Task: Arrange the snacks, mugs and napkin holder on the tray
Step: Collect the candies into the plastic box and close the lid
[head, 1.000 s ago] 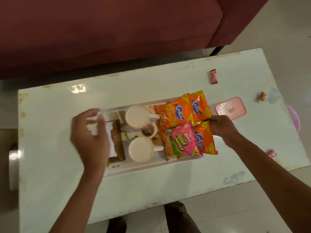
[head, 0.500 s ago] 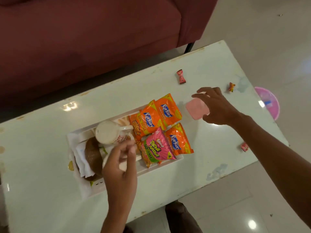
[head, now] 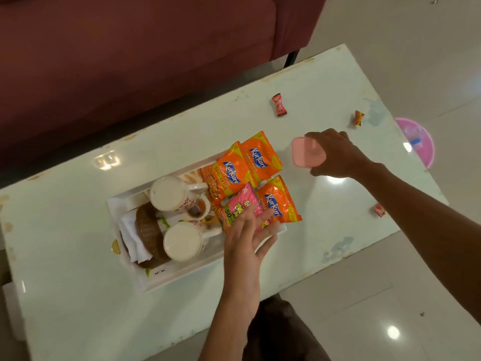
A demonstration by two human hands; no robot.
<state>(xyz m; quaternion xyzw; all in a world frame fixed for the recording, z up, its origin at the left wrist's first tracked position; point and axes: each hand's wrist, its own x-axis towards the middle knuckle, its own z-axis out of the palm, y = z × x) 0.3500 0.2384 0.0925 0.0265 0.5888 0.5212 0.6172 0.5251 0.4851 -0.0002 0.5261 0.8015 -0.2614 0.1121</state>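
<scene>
Tray (head: 182, 273) packed; bare table (head: 338, 217) right; candies (head: 279, 105) scattered.

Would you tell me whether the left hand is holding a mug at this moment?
No, the left hand is open, its straight fingers over the pink snack packet.

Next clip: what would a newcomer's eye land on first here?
The bright orange snack packets crowd the right end of the white tray, with the open left hand over the pink packet beside them. Just right of the tray, the right hand grips a pink box. Two white mugs and the woven napkin holder fill the tray's left end.
</scene>
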